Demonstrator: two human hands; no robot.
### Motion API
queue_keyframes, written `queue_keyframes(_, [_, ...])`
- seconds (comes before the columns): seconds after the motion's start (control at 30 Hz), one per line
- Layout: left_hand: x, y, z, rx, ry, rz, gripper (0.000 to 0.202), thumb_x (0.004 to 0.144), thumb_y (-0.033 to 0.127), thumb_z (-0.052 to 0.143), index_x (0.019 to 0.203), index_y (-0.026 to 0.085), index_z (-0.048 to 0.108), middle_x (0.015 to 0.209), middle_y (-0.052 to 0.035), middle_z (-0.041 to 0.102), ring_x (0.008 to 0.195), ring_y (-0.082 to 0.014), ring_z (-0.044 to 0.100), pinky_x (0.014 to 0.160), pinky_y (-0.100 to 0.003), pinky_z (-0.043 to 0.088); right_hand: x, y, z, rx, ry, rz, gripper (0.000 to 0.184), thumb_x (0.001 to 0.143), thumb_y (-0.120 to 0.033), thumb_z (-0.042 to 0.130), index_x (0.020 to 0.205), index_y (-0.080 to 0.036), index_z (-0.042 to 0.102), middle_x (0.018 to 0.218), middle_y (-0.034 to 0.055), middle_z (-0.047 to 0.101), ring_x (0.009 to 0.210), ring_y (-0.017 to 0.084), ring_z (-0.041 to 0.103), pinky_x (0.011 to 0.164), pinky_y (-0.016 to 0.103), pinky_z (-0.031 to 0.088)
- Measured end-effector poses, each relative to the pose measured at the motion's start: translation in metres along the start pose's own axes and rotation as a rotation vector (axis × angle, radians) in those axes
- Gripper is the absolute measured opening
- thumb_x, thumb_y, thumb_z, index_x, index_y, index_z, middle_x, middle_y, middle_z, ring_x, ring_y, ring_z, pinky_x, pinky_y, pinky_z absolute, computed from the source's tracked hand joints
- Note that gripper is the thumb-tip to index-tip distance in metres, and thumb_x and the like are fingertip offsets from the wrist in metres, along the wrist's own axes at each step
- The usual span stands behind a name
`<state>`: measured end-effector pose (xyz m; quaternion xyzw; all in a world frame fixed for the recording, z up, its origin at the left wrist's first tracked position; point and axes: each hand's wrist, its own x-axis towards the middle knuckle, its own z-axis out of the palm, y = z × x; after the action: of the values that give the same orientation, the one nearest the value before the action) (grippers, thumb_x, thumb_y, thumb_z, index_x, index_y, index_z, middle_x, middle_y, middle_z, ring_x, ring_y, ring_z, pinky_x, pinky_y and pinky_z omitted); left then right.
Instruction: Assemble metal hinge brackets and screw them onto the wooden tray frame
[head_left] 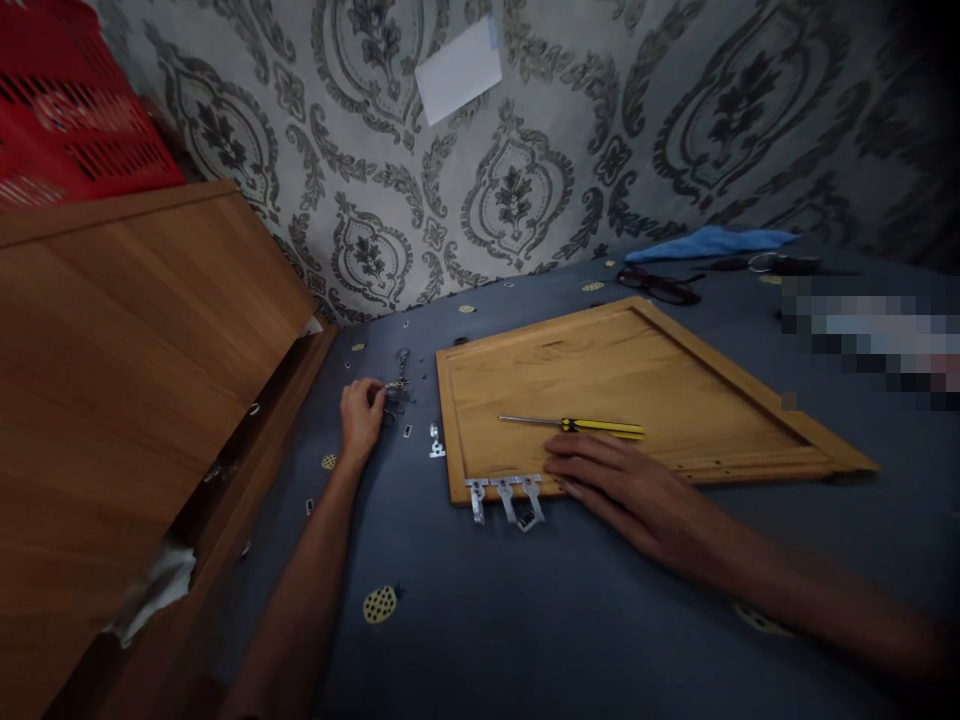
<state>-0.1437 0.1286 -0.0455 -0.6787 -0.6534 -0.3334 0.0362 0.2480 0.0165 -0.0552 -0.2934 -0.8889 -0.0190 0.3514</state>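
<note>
My left hand [361, 418] is at a small heap of dark and shiny metal bits [396, 392] with a short chain [403, 362]. Its thumb and fingers come together there, and whatever they hold is too small to make out. Fingers stretched out, my right hand [611, 478] lies on the near edge of a framed wooden panel [555, 370]. Just beyond those fingers, a screwdriver [592, 427] with a yellow and black handle rests on the panel. Silver hinges [505, 497] sit along the panel's near left edge, and another metal hinge piece [436, 440] lies beside its left side.
A wooden cabinet [135, 370] stands at the left, with a red plastic basket [82, 110] on top. Eyeglasses [664, 287] and a blue cloth [709, 242] lie at the back right, by the patterned wall [517, 195]. Dark pineapple-print fabric [465, 620] covers the surface.
</note>
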Motion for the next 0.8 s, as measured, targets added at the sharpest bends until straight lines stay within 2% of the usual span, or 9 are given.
queue_keyframes(0.27, [0.002, 0.003, -0.016, -0.074, 0.004, 0.088, 0.035, 0.102, 0.040, 0.068, 0.129, 0.017, 0.066, 0.129, -0.0101, 0.069, 0.109, -0.0238, 0.071, 0.094, -0.046, 0.062, 0.002, 0.000, 0.001, -0.030, 0.037, -0.028, 0.034, 0.107, -0.019, 0.042, 0.115, -0.018, 0.076, 0.118, 0.0132, 0.080, 0.110, 0.024, 0.079, 0.095, 0.038, 0.068])
queue_keyframes(0.33, [-0.003, 0.009, -0.021, -0.091, 0.004, 0.117, 0.030, 0.103, 0.041, 0.067, 0.120, 0.016, 0.069, 0.119, -0.0083, 0.072, 0.103, -0.0219, 0.071, 0.092, -0.044, 0.062, 0.001, 0.000, 0.000, -0.021, 0.033, -0.022, 0.034, 0.107, -0.019, 0.042, 0.116, -0.018, 0.075, 0.119, 0.0130, 0.080, 0.111, 0.024, 0.078, 0.096, 0.037, 0.068])
queue_keyframes(0.47, [-0.022, 0.018, -0.035, -0.121, -0.028, 0.178, 0.022, 0.101, 0.035, 0.061, 0.089, 0.020, 0.073, 0.088, -0.0034, 0.074, 0.086, -0.0196, 0.069, 0.086, -0.036, 0.056, -0.001, 0.001, 0.000, -0.004, 0.056, -0.028, 0.032, 0.106, -0.018, 0.044, 0.117, -0.018, 0.074, 0.120, 0.0134, 0.080, 0.112, 0.024, 0.078, 0.095, 0.037, 0.068])
queue_keyframes(0.57, [-0.038, 0.020, -0.045, -0.130, -0.089, 0.208, 0.023, 0.096, 0.032, 0.059, 0.078, 0.022, 0.070, 0.078, -0.0024, 0.072, 0.078, -0.0196, 0.066, 0.077, -0.032, 0.052, -0.003, 0.003, 0.002, -0.009, 0.062, -0.047, 0.030, 0.105, -0.017, 0.047, 0.118, -0.018, 0.074, 0.119, 0.0132, 0.080, 0.111, 0.025, 0.078, 0.094, 0.038, 0.068])
queue_keyframes(0.67, [-0.046, 0.019, -0.048, -0.127, -0.146, 0.216, 0.023, 0.093, 0.032, 0.059, 0.074, 0.023, 0.069, 0.073, -0.0020, 0.069, 0.075, -0.0198, 0.064, 0.071, -0.031, 0.049, -0.004, 0.006, 0.004, -0.002, 0.050, -0.050, 0.030, 0.105, -0.017, 0.047, 0.119, -0.017, 0.074, 0.121, 0.0135, 0.080, 0.112, 0.025, 0.078, 0.093, 0.038, 0.068])
queue_keyframes(0.8, [-0.046, 0.020, -0.050, -0.112, -0.159, 0.209, 0.024, 0.094, 0.031, 0.059, 0.073, 0.023, 0.066, 0.081, -0.0039, 0.071, 0.083, -0.0218, 0.066, 0.082, -0.034, 0.050, -0.005, 0.006, 0.005, 0.037, 0.028, 0.001, 0.031, 0.105, -0.018, 0.049, 0.122, -0.020, 0.074, 0.126, 0.0116, 0.079, 0.117, 0.025, 0.076, 0.099, 0.040, 0.066])
